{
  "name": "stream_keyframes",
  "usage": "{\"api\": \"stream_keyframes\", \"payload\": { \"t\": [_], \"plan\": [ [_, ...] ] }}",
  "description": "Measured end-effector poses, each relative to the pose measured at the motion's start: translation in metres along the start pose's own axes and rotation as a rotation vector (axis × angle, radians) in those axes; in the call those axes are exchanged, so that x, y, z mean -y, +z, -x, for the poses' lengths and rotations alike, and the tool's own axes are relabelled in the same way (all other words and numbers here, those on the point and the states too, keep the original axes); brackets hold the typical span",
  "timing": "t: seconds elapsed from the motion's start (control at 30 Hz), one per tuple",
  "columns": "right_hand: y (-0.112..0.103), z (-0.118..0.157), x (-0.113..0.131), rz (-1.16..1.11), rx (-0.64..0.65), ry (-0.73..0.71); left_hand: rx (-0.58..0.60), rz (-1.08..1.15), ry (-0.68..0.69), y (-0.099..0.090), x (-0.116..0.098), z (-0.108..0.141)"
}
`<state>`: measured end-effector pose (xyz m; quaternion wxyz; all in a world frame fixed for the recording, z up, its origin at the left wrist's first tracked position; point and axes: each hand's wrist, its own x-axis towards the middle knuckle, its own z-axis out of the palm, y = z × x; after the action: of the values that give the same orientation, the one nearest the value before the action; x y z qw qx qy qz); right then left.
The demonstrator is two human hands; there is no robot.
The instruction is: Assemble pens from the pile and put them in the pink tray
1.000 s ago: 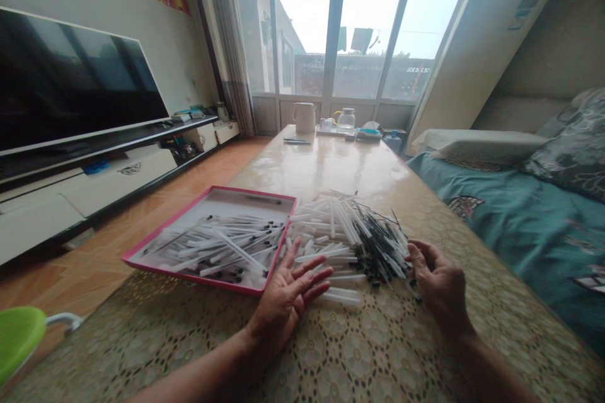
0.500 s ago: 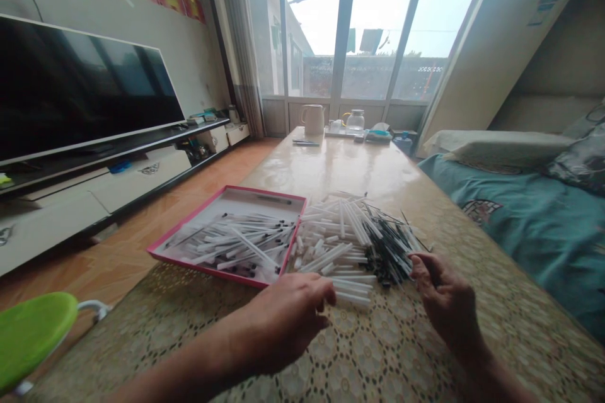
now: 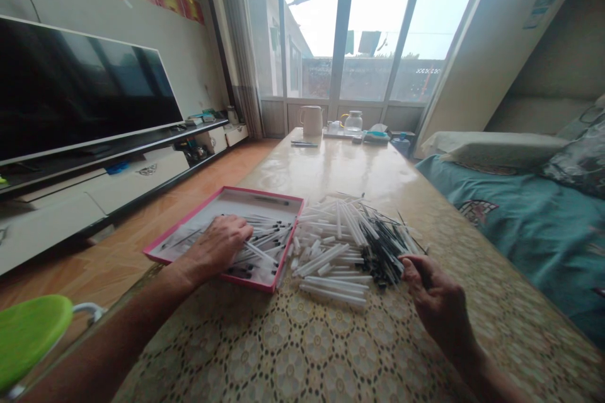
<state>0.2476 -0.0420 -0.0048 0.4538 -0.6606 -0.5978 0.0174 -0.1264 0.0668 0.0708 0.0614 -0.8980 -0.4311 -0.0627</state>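
My left hand (image 3: 221,240) is over the pink-rimmed shallow box (image 3: 278,245), fingers curled down among white pen barrels with black ends (image 3: 259,254). Its fingertips are hidden, so I cannot make out what they hold. My right hand (image 3: 437,293) has thumb and forefinger pinched together at the right edge of a heap of thin black pen refills (image 3: 384,255). Anything between those fingers is too small to name. Left of the refills lies a pile of white, translucent plastic tubes (image 3: 326,258), long and short, some loose in front.
The patterned table (image 3: 321,352) bears a kettle (image 3: 311,121), a glass jug (image 3: 353,121) and a tissue pack (image 3: 376,133) at its far end. A green seat (image 3: 33,337) stands at the left, a sofa with a teal cover (image 3: 520,227) at the right.
My left hand has moved left, from in front of the white tubes to over the pink-rimmed box. My right hand stays beside the refills, still pinched.
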Motion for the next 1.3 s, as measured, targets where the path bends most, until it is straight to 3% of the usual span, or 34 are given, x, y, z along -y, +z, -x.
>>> {"api": "stream_keyframes", "payload": {
  "t": [0.13, 0.33, 0.43, 0.47, 0.57, 0.67, 0.77, 0.9, 1.03, 1.13, 1.3],
  "plan": [
    [0.0, 0.002, 0.007, -0.053, 0.04, -0.052, -0.097, -0.023, 0.033, -0.014, -0.011, 0.002],
    [-0.003, 0.007, 0.019, -0.061, 0.061, -0.142, -0.188, -0.046, 0.023, -0.053, -0.036, 0.01],
    [-0.006, 0.007, 0.024, -0.08, 0.029, -0.196, -0.299, 0.065, -0.006, -0.06, -0.056, 0.008],
    [-0.007, 0.007, 0.025, -0.089, 0.022, -0.224, -0.308, 0.165, 0.003, -0.057, -0.067, 0.005],
    [-0.009, 0.007, 0.032, -0.099, 0.084, -0.333, -0.156, 0.528, 0.069, -0.031, -0.109, -0.003],
    [-0.009, 0.009, 0.038, -0.027, 0.27, -0.465, -0.081, 0.723, 0.096, 0.007, -0.149, -0.01],
    [-0.007, 0.013, 0.04, 0.067, 0.464, -0.555, -0.079, 0.843, 0.076, 0.037, -0.168, -0.012],
    [0.0, 0.016, 0.036, 0.13, 0.566, -0.594, -0.07, 0.939, 0.057, 0.052, -0.164, -0.012],
    [0.004, 0.018, 0.028, 0.122, 0.624, -0.448, -0.126, 0.92, 0.044, 0.056, -0.152, -0.011],
    [0.004, 0.019, 0.026, 0.083, 0.687, -0.383, -0.178, 0.86, 0.103, 0.061, -0.147, -0.011],
    [0.005, 0.02, 0.028, 0.165, 0.754, -0.448, -0.203, 0.693, 0.239, 0.072, -0.146, -0.012]
  ]
}}
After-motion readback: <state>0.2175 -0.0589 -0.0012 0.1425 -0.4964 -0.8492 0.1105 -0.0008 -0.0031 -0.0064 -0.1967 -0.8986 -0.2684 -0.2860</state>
